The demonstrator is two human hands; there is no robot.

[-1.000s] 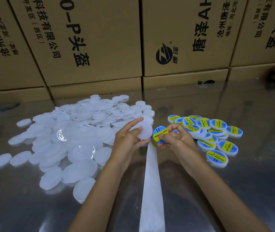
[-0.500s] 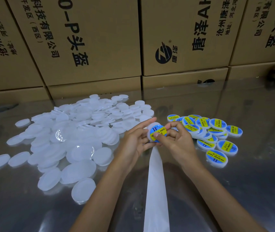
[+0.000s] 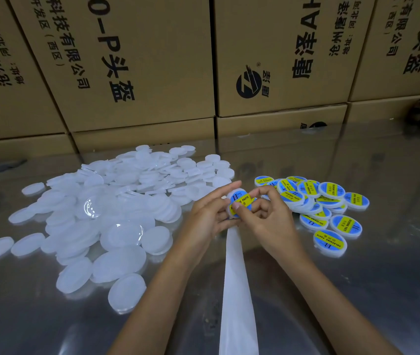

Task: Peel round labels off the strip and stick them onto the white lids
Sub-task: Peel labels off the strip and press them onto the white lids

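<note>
Cardboard boxes (image 3: 137,62) wall off the far side from nine to three o'clock, stacked two high behind a glossy worktop (image 3: 357,290). At ten o'clock on it sprawls the big heap of bare lids (image 3: 116,201), many overlapping; at two o'clock lies the smaller cluster of labelled lids (image 3: 326,208), blue and yellow faces up. From six o'clock the white strip (image 3: 237,290) runs up to the hands, its near length bare of labels.

At the centre the left hand (image 3: 208,216) holds one lid (image 3: 239,203) upright, fingers curled round its rim. A second ago the label (image 3: 240,202) was still apart from that lid, pinched in the right hand just beside it; now it lies on the lid's face, and the right hand (image 3: 270,219) pinches the lid with its thumb pressed on the lower left of the label. So, as I judge it, this lid is past placing and into smoothing down, all but ready for the cluster at two o'clock.

Nothing blocks the way there. The strip's top end is hidden under the hands, so I cannot tell where the next label sits. The bare heap far outnumbers the finished lids; most of the job remains.
</note>
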